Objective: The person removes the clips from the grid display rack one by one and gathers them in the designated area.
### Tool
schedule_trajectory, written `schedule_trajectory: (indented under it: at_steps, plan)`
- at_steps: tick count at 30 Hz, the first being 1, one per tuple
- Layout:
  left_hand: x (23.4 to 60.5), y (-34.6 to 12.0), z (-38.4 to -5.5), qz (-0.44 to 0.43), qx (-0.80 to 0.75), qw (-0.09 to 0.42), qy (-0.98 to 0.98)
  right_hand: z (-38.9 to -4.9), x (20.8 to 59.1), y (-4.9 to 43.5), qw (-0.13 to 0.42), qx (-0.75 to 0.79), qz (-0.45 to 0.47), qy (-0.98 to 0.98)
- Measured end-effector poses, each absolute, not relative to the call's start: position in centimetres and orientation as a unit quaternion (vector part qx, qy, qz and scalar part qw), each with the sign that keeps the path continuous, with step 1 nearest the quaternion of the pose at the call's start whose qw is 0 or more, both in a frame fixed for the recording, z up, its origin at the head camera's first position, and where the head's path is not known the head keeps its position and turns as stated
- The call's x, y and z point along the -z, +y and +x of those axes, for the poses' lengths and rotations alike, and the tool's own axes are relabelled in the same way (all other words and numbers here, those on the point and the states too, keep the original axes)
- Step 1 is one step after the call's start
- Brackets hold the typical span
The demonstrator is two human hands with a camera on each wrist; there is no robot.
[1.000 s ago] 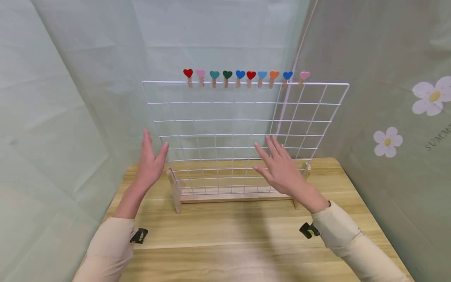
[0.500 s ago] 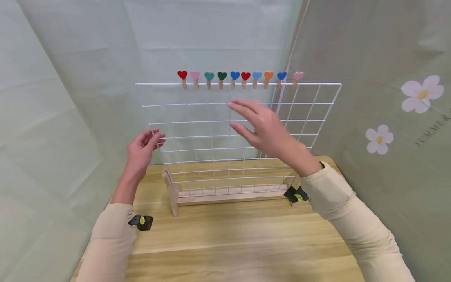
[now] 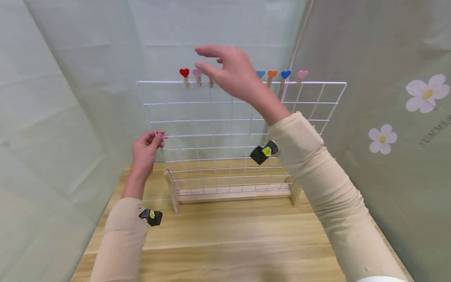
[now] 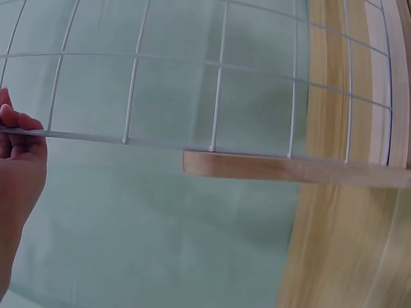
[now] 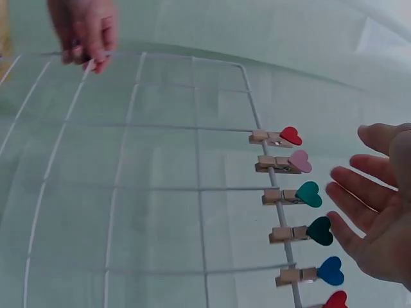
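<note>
A white wire grid panel (image 3: 158, 82) stands upright in a wooden stand (image 3: 236, 197). My left hand (image 3: 145, 150) grips the panel's left edge wire between thumb and curled fingers, also seen in the left wrist view. Along the top wire sit several small wooden clothespins with coloured hearts, among them a red-heart clothespin (image 3: 184, 73) and a pink-heart clothespin (image 3: 196, 73). My right hand (image 3: 234, 74) is raised in front of this row, fingers loosely bent and holding nothing. In the right wrist view it hovers beside the teal-heart (image 5: 309, 193) and dark green-heart clothespins (image 5: 320, 231); contact cannot be made out.
A wooden table (image 3: 211, 243) lies under the stand. Pale green fabric walls (image 3: 81, 78) enclose it at the back and sides, the right one printed with white flowers (image 3: 382, 139). A black camera (image 3: 260, 154) sits at each wrist.
My left hand, first open beside the panel, has taken hold of its left edge. My right hand has risen from the lower right of the panel to the clothespins, covering several.
</note>
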State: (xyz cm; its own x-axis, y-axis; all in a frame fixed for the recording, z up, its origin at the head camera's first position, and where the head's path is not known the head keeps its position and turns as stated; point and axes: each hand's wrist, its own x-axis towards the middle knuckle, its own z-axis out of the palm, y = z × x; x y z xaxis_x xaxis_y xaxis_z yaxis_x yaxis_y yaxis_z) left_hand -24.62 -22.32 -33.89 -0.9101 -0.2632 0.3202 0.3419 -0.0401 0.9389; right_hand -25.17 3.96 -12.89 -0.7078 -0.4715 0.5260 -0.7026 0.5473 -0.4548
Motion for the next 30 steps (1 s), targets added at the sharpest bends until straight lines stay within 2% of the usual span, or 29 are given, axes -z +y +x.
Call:
schedule_trajectory:
  at_steps: [5, 12, 30]
  plan:
    - [34.3, -22.3, -24.8, -0.027, 0.734, 0.223, -0.641, -26.6, 11.2, 2.2, 0.095, -0.376, 0.318, -0.865]
    - [34.6, -21.8, -25.5, -0.031, 0.758, 0.227, -0.610, -27.8, 10.5, 1.1, 0.047, -0.352, 0.305, -0.884]
    - [35.0, -21.9, -25.3, -0.024, 0.795, 0.231, -0.560, -28.1, 11.2, -0.6, 0.031, -0.289, 0.304, -0.907]
